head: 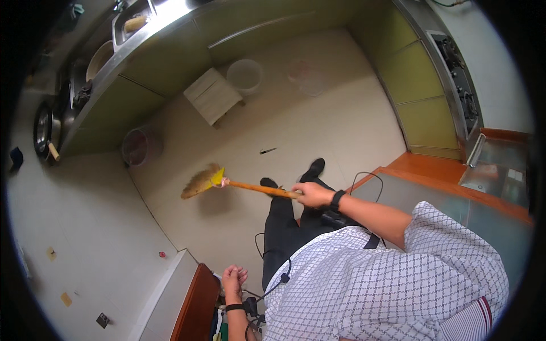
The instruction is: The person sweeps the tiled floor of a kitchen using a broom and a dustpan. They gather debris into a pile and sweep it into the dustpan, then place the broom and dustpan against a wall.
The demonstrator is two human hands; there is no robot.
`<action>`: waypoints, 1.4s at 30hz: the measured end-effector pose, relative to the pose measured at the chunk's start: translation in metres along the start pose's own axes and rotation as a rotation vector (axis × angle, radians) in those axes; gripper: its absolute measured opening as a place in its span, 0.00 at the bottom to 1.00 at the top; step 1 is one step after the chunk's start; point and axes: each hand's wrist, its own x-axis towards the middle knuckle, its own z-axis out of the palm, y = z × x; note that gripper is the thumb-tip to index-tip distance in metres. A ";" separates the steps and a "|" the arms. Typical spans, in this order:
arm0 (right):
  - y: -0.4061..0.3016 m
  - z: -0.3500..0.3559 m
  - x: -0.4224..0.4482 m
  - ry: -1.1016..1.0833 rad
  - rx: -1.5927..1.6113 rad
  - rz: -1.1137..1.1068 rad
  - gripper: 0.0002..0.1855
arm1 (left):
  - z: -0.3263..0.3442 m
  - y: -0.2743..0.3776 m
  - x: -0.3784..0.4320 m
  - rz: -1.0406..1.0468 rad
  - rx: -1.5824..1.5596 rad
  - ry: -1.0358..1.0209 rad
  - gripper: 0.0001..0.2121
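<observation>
My right hand (313, 195) grips the wooden handle of a broom (260, 187) in front of my thighs. The broom's brown bristle head (200, 182), with a yellow collar and a pinkish tie at its neck, points to the left. Its shadow lies apart from it, so the head seems raised off the floor. My left hand (234, 278) hangs by my left side, fingers loosely curled, with nothing visible in it. On the tiled floor (328, 132) ahead of my black shoes lies a small, slim dark object (268, 151), too small to identify.
A wooden stool (213, 97) stands before the green cabinets beside a translucent bucket (245, 76). Clear plastic containers (308, 77) sit farther right, and another clear bin (136, 147) by the left wall. A gas stove (463, 87) and a wood-framed glass panel (420, 192) are on the right.
</observation>
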 end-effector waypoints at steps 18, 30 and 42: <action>0.246 -0.056 -0.150 0.489 1.168 0.714 0.07 | 0.028 0.053 0.026 0.031 0.161 -0.067 0.14; 0.138 -0.007 -0.016 0.216 0.591 0.584 0.08 | 0.029 0.045 0.012 0.034 0.119 -0.027 0.12; 0.017 0.061 0.067 -0.230 0.409 0.313 0.10 | 0.009 0.008 0.011 0.072 -0.067 0.014 0.09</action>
